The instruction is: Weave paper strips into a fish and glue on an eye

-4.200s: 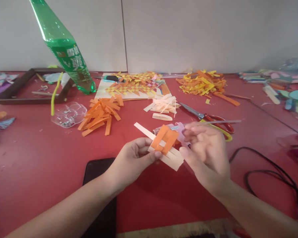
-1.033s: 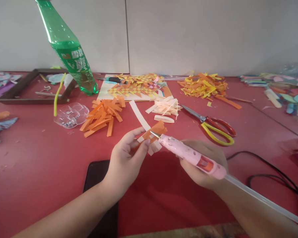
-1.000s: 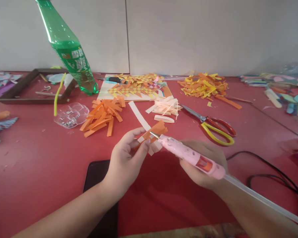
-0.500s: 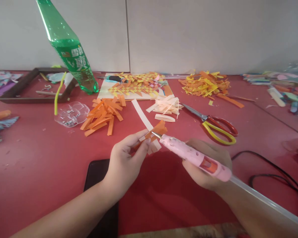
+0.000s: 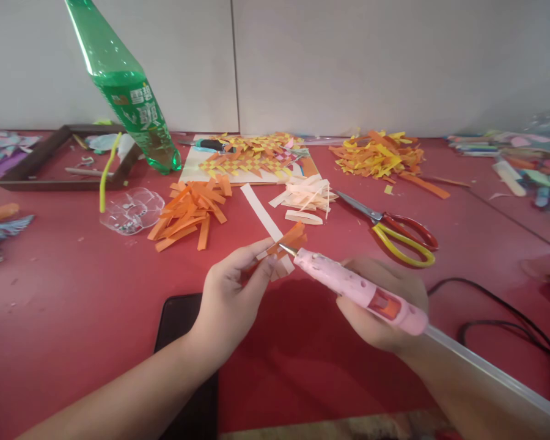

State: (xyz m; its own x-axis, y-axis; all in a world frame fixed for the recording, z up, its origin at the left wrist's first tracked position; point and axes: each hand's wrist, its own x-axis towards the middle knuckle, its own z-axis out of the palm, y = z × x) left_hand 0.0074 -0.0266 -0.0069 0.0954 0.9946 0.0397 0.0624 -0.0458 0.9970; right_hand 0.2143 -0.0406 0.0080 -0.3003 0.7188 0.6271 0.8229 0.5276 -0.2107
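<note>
My left hand (image 5: pixel 231 287) pinches a small piece of woven paper strips (image 5: pixel 288 239), orange and pale cream, between thumb and fingers. One long cream strip (image 5: pixel 260 211) sticks out from it toward the back. My right hand (image 5: pixel 378 305) is wrapped round a pink hot glue gun (image 5: pixel 343 282), with a clear glue stick (image 5: pixel 490 370) running out of its rear. The gun's metal nozzle meets the orange paper near my left fingertips; whether glue is coming out I cannot tell. Beyond the hands lie piles of orange strips (image 5: pixel 190 211) and cream strips (image 5: pixel 307 195).
Scissors (image 5: pixel 406 241) with red and yellow handles lie right of the cream strips. A green bottle (image 5: pixel 128 104) stands by a dark frame (image 5: pixel 59 184). Further back are a woven paper sheet (image 5: pixel 238 165) and a yellow-orange pile (image 5: pixel 378 156). A black phone-like slab (image 5: pixel 181 318) lies under my left arm.
Hardly anything differs. The nozzle and the paper piece have shifted very slightly left, the nozzle still at the orange paper; both hands keep their grip.
</note>
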